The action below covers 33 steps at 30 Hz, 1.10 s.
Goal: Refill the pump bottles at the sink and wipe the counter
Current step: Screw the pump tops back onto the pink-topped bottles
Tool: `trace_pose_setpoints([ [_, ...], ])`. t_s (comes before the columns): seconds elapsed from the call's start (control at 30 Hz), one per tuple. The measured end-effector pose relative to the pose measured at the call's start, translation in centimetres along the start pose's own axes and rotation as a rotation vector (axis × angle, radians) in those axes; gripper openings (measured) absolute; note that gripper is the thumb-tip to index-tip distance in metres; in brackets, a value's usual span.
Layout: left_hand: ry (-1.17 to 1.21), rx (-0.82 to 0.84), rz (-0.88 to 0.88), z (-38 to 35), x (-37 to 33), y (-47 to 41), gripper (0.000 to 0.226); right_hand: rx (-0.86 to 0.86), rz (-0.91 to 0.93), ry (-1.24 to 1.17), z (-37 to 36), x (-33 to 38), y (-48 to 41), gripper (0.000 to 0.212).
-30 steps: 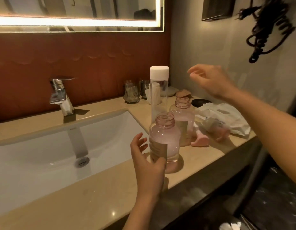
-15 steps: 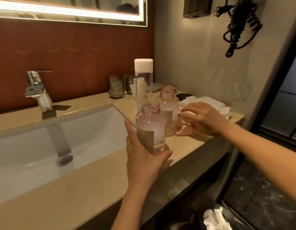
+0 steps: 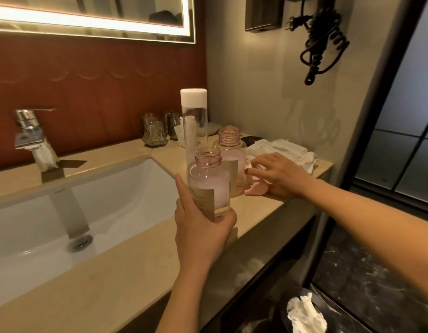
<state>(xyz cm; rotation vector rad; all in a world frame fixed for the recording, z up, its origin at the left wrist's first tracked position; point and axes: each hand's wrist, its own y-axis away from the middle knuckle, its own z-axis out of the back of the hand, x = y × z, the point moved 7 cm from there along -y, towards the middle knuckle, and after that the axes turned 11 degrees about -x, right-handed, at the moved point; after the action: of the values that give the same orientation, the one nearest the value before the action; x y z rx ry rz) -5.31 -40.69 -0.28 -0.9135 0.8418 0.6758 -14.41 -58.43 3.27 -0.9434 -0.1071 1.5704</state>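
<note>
At the centre of the frame the left hand (image 3: 201, 227) grips the near pink bottle (image 3: 209, 186) low on its body, thumb to the right and fingers up its left side. The bottle stands upright with an open, threaded neck and no pump. It is at the front edge of the counter (image 3: 112, 272), just right of the sink (image 3: 88, 212). A second pink bottle (image 3: 232, 162), also uncapped, stands just behind it and to the right. A tall clear bottle (image 3: 193, 116) with a white cap rises behind both.

Right of centre, the right hand (image 3: 280, 175) reaches in beside the second bottle, its fingers and thumb curled round a pink piece (image 3: 256, 188) low on the counter. Whether the piece is lifted or resting there cannot be told.

White packets (image 3: 280, 146) lie behind that hand — crumpled, near the wall. Two glass tumblers (image 3: 154, 132) sit at the back of the counter and the faucet (image 3: 33, 140) stands at mid-left. A coiled black cord (image 3: 321, 39) hangs at the upper right — and a bin holding white tissue (image 3: 304, 311) shows at the lower right.
</note>
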Motion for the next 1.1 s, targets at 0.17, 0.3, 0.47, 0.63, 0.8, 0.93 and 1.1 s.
trace_pose_setpoints([
  [0.17,0.02,0.007,0.006,0.2,-0.1,0.0,0.118,-0.017,-0.015,-0.032,0.6,0.2,1.3,0.066],
  [0.3,0.037,0.019,0.009,0.2,-0.2,0.1,0.116,-0.122,-0.177,-0.115,2.3,0.1,2.8,0.06],
  [0.47,0.064,0.031,0.028,0.4,-0.1,0.1,0.115,-0.282,-0.523,-0.376,6.2,-1.7,2.8,0.045],
  [0.63,0.076,0.022,0.024,0.3,0.1,0.0,0.113,-0.561,-0.812,-0.446,10.6,-4.2,0.5,0.055],
  [0.8,0.088,0.007,0.043,0.2,0.5,-0.1,0.113,-0.794,-0.86,-0.584,14.7,-4.5,-4.2,0.05],
  [0.93,0.094,0.009,0.051,0.1,0.5,-0.1,0.114,-0.872,-0.849,-0.749,16.9,-3.7,-8.5,0.028],
  [1.1,0.08,0.0,0.056,0.1,0.6,-0.1,0.115,-0.787,-0.792,-0.827,17.0,-2.9,-12.5,0.028],
])
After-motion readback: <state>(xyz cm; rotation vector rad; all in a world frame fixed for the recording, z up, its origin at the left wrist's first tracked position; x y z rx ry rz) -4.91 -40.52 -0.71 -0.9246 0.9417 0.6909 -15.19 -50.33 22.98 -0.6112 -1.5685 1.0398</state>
